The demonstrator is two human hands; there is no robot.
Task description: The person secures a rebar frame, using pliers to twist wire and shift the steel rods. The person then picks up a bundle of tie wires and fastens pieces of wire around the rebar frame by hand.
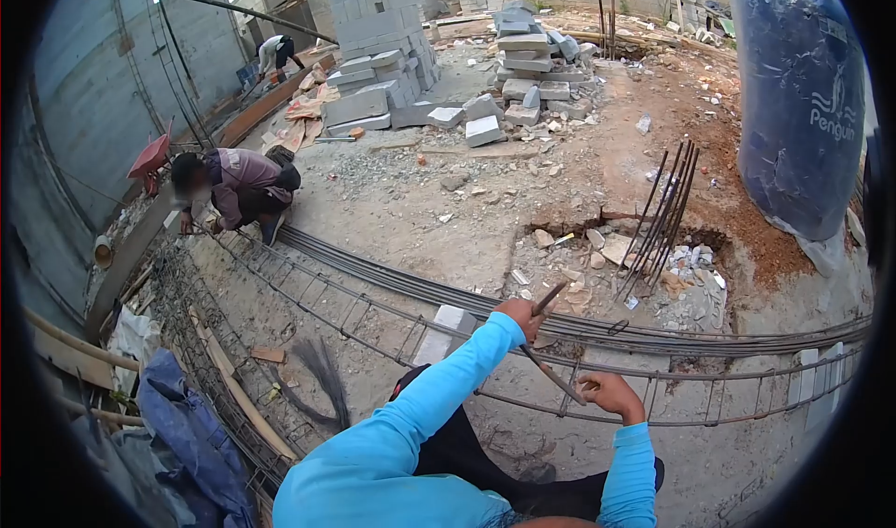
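Observation:
My left hand (523, 317) is closed around a dark metal tool (551, 371) that looks like pincers. One arm of it sticks up past the fingers, and the other slants down to the right. My right hand (612, 396) is beside the tool's lower end with its fingers curled together; what they pinch, if anything, is too small to make out. Both hands are over a long rebar cage (653, 373) of thin bars joined by stirrups. Under the cage, near my left hand, a grey block (446, 334) props it up.
A co-worker (245, 181) squats at the cage's far end. Long steel bars (401, 290) lie alongside it. Upright rebar (665, 220) rises from a pit. Also around are binding wire (322, 383), stacked blocks (527, 57), a blue tank (801, 99) and a blue tarp (191, 435).

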